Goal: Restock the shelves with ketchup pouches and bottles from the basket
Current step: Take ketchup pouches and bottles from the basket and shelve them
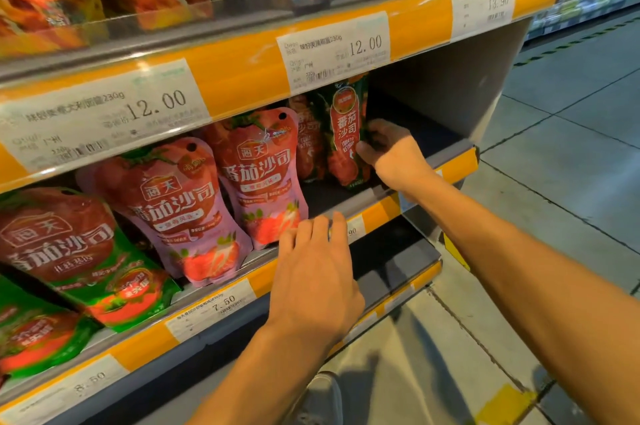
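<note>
Right hand: my right hand (388, 151) gripped the dark green ketchup pouch (348, 133) by its right edge, fingers curled round it, at the right end of the middle shelf (363, 197).
Left hand: my left hand (317, 268) lay spread over the shelf's front lip, fingers straight, holding nothing, just beside the pink pouch (266, 175).
Pouch position: upright, near the front, touching a second dark green pouch (308, 137) on its left; bare shelf to its right.
Basket: not in view.
Risk, tipping: I judged the pouch could flop forward over the low lip once released, since nothing propped it on the right.
Risk, knock-on: pressing it leftward could have toppled its neighbour.
Risk, left hand: my fingertips sat close to the pink pouch's base and could have nudged it off the edge.
Risk, label: whether the front faced squarely out I could only partly tell; a twisted pouch would have hidden its name.
</note>
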A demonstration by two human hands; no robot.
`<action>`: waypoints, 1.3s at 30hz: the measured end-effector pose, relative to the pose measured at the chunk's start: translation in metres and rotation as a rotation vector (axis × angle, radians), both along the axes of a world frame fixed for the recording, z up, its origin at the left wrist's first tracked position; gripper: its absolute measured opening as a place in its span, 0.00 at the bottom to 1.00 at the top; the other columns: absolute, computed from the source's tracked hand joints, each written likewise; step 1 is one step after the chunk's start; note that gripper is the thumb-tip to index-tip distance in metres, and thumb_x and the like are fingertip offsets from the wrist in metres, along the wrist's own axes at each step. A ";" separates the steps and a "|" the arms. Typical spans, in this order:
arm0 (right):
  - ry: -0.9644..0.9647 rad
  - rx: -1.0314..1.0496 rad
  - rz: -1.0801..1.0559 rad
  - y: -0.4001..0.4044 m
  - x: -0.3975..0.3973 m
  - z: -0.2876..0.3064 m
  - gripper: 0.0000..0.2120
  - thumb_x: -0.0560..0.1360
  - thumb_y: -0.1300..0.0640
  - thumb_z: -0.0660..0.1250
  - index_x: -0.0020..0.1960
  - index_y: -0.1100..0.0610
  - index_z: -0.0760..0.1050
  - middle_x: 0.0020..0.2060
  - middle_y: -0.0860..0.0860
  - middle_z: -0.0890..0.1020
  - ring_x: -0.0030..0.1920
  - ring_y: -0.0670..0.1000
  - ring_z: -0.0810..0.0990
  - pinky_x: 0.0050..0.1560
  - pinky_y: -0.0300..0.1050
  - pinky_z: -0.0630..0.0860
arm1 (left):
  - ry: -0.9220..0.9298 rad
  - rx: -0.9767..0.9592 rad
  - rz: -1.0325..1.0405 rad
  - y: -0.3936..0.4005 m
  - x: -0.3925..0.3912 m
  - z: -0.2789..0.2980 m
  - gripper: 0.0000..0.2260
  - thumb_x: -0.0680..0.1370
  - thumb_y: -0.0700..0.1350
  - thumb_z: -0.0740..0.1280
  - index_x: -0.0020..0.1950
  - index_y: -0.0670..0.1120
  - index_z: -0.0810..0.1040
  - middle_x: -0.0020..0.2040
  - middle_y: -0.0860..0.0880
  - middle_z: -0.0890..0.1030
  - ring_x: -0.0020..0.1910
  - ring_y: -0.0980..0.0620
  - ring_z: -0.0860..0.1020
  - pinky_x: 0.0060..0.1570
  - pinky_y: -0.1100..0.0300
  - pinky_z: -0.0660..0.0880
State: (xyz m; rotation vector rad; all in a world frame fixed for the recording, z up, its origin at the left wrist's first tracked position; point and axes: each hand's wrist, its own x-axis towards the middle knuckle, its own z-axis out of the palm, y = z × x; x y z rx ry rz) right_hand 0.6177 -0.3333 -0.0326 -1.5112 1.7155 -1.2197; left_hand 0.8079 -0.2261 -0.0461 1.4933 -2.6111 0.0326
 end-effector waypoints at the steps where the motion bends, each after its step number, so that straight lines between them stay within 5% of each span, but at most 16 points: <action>1: 0.025 0.014 -0.018 -0.003 0.000 0.000 0.18 0.80 0.63 0.67 0.69 0.64 0.72 0.63 0.61 0.79 0.64 0.58 0.77 0.66 0.56 0.75 | 0.002 -0.004 0.005 0.000 -0.001 0.000 0.35 0.76 0.54 0.65 0.79 0.46 0.53 0.72 0.48 0.65 0.70 0.47 0.63 0.70 0.51 0.59; 7: 0.157 0.085 -0.098 -0.013 0.000 0.004 0.24 0.78 0.54 0.71 0.72 0.58 0.70 0.62 0.57 0.80 0.62 0.58 0.79 0.61 0.50 0.77 | 0.004 -0.023 0.011 0.003 -0.002 0.001 0.33 0.76 0.53 0.64 0.77 0.47 0.55 0.70 0.48 0.66 0.68 0.47 0.65 0.69 0.52 0.61; 10: 0.162 -0.143 -0.155 0.013 0.002 0.003 0.19 0.74 0.52 0.74 0.62 0.53 0.73 0.52 0.50 0.80 0.52 0.52 0.80 0.51 0.52 0.80 | 0.019 -0.024 0.005 0.003 -0.001 0.002 0.32 0.76 0.52 0.64 0.77 0.47 0.55 0.70 0.49 0.66 0.69 0.48 0.65 0.69 0.53 0.60; 13: 0.488 -0.282 0.017 0.039 0.007 -0.001 0.13 0.73 0.48 0.69 0.57 0.48 0.76 0.47 0.47 0.79 0.48 0.48 0.77 0.45 0.50 0.77 | 0.004 -0.032 0.000 0.006 0.000 0.002 0.34 0.76 0.53 0.64 0.78 0.46 0.54 0.71 0.49 0.65 0.69 0.48 0.64 0.69 0.53 0.59; 16: 0.773 -0.146 0.229 0.039 0.013 -0.005 0.13 0.79 0.48 0.66 0.62 0.48 0.78 0.52 0.52 0.81 0.53 0.53 0.78 0.45 0.47 0.71 | -0.021 -0.031 -0.002 0.007 0.000 0.002 0.36 0.76 0.54 0.64 0.79 0.46 0.52 0.73 0.48 0.64 0.71 0.48 0.63 0.71 0.52 0.58; 20: 0.900 -0.030 0.286 0.024 0.020 -0.002 0.20 0.82 0.49 0.61 0.74 0.41 0.69 0.68 0.54 0.72 0.68 0.56 0.69 0.60 0.54 0.74 | -0.019 -0.023 -0.008 0.006 0.000 0.002 0.37 0.76 0.54 0.64 0.80 0.46 0.51 0.75 0.47 0.62 0.73 0.47 0.62 0.72 0.52 0.57; 23: 0.959 0.029 0.327 0.015 0.022 0.001 0.21 0.82 0.47 0.61 0.75 0.39 0.67 0.70 0.55 0.67 0.72 0.57 0.64 0.68 0.60 0.70 | -0.029 -0.029 -0.005 0.005 -0.001 0.000 0.38 0.76 0.55 0.63 0.80 0.46 0.49 0.75 0.47 0.61 0.73 0.46 0.60 0.72 0.51 0.57; 39: 1.026 0.181 0.442 -0.016 0.032 0.009 0.25 0.84 0.51 0.58 0.78 0.36 0.58 0.76 0.54 0.59 0.78 0.59 0.55 0.75 0.64 0.58 | 0.016 -0.036 -0.042 0.001 0.006 -0.004 0.35 0.75 0.50 0.62 0.80 0.46 0.52 0.73 0.48 0.63 0.71 0.48 0.63 0.71 0.53 0.58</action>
